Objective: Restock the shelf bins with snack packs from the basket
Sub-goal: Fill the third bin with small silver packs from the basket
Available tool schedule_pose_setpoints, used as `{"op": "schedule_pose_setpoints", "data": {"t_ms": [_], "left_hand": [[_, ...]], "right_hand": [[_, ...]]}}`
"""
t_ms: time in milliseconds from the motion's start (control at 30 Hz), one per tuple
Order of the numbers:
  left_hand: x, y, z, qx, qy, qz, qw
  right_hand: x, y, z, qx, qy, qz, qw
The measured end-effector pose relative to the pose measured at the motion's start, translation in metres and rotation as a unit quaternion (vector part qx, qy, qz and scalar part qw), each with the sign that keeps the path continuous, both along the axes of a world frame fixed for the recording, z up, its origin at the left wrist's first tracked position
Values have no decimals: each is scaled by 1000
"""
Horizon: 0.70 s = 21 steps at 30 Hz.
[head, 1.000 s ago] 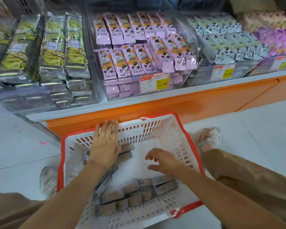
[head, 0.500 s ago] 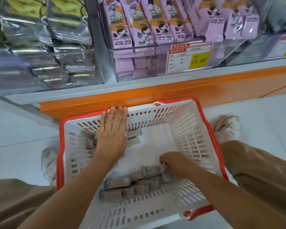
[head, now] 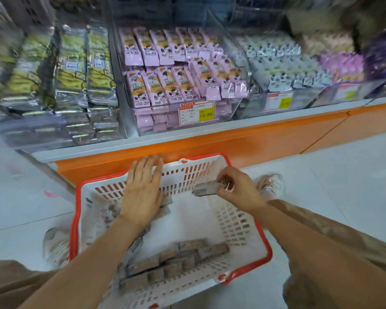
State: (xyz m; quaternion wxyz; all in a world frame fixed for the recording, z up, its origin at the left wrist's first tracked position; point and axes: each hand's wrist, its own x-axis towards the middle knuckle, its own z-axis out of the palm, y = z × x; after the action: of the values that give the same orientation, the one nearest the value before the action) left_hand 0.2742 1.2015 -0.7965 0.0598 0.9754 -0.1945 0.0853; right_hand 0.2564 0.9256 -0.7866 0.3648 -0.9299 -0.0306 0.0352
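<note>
While the shelf carries clear bins crowded with pink packs, the basket sits on the floor just below it, between the person's knees. Its white lattice walls look light and springy, so it would likely slide if tugged. A pile of grey-brown packs lies loose and overlapping along its near wall. The left hand is flat over more packs at the far left corner, fingers straight and close together; whether it presses them I cannot tell. The right hand is above the basket's far right, fingers curled, pinching one pack by its right end, the rest jutting left in the air. That pack looks light, soft-wrapped, a little slick and crushable. A gentle grip across its middle should steady it better than the end seam.
</note>
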Motion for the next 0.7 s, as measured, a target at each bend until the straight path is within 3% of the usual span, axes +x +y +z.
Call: {"op": "schedule_pose_setpoints", "data": {"t_ms": [200,367,500,700], "left_hand": [[-1,-36,78,-76,-162,-64,982],[25,-54,125,-27,-143,0,989],[34,-57,130,-4,-97,35,995],[37,-54,127,19,-94,23,995]], "right_hand": [[-18,-20,90,151,-214,-124,957],[-9,-41,146,182,-319,-173,914],[26,-41,169,144,-356,-206,900],[85,-33,163,18,-336,-225,914]]}}
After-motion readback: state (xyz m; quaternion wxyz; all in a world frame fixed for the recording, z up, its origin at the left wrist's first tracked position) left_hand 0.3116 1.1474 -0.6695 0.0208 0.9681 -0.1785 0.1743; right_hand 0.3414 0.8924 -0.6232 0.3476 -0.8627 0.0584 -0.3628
